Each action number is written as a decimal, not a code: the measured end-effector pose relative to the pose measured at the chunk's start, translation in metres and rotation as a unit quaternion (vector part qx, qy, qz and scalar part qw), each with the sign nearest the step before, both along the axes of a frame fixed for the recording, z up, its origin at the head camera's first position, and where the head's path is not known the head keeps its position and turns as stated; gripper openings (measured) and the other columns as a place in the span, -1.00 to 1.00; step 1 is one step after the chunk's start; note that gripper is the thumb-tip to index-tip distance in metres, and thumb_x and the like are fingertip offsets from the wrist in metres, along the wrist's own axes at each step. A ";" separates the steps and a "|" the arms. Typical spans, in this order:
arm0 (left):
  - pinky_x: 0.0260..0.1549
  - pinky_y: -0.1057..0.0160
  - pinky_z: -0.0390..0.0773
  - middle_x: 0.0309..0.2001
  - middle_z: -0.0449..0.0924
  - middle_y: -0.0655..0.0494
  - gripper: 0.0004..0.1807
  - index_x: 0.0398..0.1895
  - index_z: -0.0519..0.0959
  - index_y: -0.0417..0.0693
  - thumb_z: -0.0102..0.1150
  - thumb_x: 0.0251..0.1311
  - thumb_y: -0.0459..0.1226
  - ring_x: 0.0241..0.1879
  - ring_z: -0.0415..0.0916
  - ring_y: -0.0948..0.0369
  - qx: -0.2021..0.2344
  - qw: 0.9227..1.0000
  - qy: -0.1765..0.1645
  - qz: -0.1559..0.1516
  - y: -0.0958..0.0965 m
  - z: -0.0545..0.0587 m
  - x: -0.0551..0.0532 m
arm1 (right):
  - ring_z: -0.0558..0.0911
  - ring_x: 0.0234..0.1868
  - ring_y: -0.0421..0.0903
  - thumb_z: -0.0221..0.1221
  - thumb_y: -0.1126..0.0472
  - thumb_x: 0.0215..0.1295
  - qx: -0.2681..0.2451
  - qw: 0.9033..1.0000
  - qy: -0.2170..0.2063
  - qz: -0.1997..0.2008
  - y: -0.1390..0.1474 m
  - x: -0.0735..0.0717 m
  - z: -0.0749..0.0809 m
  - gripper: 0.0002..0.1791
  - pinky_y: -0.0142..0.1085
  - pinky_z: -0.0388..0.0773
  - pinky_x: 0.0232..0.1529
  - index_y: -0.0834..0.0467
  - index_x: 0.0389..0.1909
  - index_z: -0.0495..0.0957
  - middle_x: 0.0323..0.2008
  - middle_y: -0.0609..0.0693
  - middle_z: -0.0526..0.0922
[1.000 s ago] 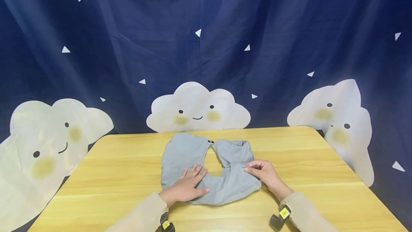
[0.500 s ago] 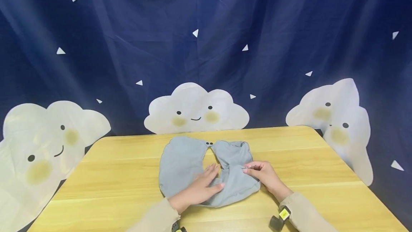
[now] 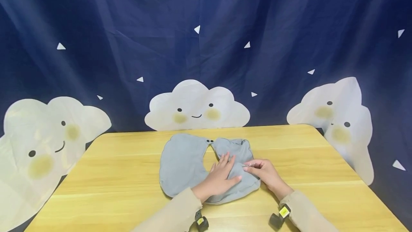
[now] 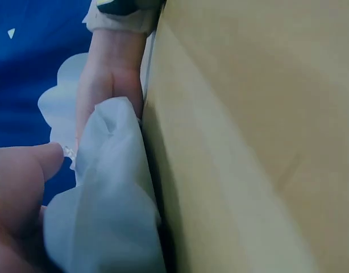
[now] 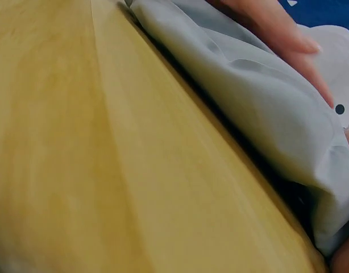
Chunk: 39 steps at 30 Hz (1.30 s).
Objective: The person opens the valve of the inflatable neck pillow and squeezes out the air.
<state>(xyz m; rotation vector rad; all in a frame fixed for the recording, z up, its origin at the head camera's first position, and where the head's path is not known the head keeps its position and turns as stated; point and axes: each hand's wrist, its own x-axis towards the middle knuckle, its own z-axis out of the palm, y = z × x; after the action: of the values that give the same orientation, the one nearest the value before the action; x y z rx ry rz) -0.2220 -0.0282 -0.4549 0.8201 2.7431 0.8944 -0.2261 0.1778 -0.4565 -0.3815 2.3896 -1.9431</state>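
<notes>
A soft grey U-shaped neck pillow (image 3: 180, 164) lies on the table, flat and wrinkled on its right half. Two dark snaps sit where its ends meet at the back. My left hand (image 3: 219, 179) rests on the right half with its fingers straight and spread. At the pillow's right side my right hand (image 3: 265, 174) pinches a small clear piece, perhaps an air valve, between thumb and forefinger. In the left wrist view that clear piece (image 4: 69, 152) shows beside the puffed grey cloth. The right wrist view has the pillow's edge (image 5: 265, 108) raised off the wood, left fingers above it.
The light wooden table (image 3: 122, 174) runs up to a dark blue curtain (image 3: 161, 46) printed with white clouds and triangles. Each wrist carries a black camera strap, such as the right wrist camera (image 3: 280, 217).
My left hand has slid right across the pillow, from its lower left part over the central opening onto the right half. My right hand has kept its pinch in the same place.
</notes>
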 end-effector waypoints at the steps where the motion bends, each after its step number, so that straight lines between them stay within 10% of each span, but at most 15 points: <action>1: 0.31 -0.29 -0.22 0.50 -0.36 -0.05 -0.17 0.50 -0.13 0.00 -0.21 0.33 0.19 0.47 -0.40 0.00 -0.002 1.000 0.006 0.003 0.002 -0.001 -0.003 | 0.62 -0.27 -0.28 0.27 0.39 0.12 -0.001 1.000 0.000 0.001 0.001 -0.002 -0.003 -0.76 -0.43 0.55 -0.23 0.49 -0.23 0.60 -0.32 0.13 0.72; 9: 0.33 -0.24 -0.23 0.50 -0.39 -0.05 -0.06 0.51 -0.16 0.02 -0.14 0.23 0.28 0.46 -0.42 -0.04 -0.017 1.000 0.012 0.014 0.016 -0.007 -0.017 | 0.62 -0.25 -0.27 0.30 0.34 0.11 -0.008 1.000 0.008 0.007 0.009 -0.017 -0.029 -0.75 -0.43 0.54 -0.18 0.43 -0.21 0.62 -0.33 -0.06 0.73; 15: 0.37 -0.14 -0.24 0.50 -0.40 -0.03 -0.02 0.51 -0.19 0.00 -0.13 0.21 0.30 0.46 -0.44 0.01 -0.011 0.999 -0.028 0.015 0.020 -0.010 -0.020 | 0.62 -0.23 -0.26 0.31 0.31 0.11 -0.005 1.000 0.021 0.011 0.010 -0.017 -0.029 -0.73 -0.43 0.54 -0.16 0.42 -0.22 0.63 -0.34 -0.11 0.73; 39: 0.37 -0.10 -0.09 0.49 -0.13 0.01 -0.20 0.47 0.08 0.07 -0.21 0.27 0.27 0.47 -0.26 0.05 -0.174 0.983 0.010 0.059 0.040 -0.014 -0.015 | 0.61 -0.32 -0.30 0.30 0.35 0.11 0.019 0.999 0.038 0.030 0.010 -0.016 -0.031 -0.80 -0.44 0.54 -0.29 0.41 -0.28 0.64 -0.38 -0.04 0.72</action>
<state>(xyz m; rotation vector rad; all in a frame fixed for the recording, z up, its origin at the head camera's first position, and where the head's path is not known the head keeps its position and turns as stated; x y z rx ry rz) -0.2366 0.0120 -0.4692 0.6080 2.8697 0.4001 -0.2421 0.1877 -0.4875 -0.5282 2.4252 -1.8889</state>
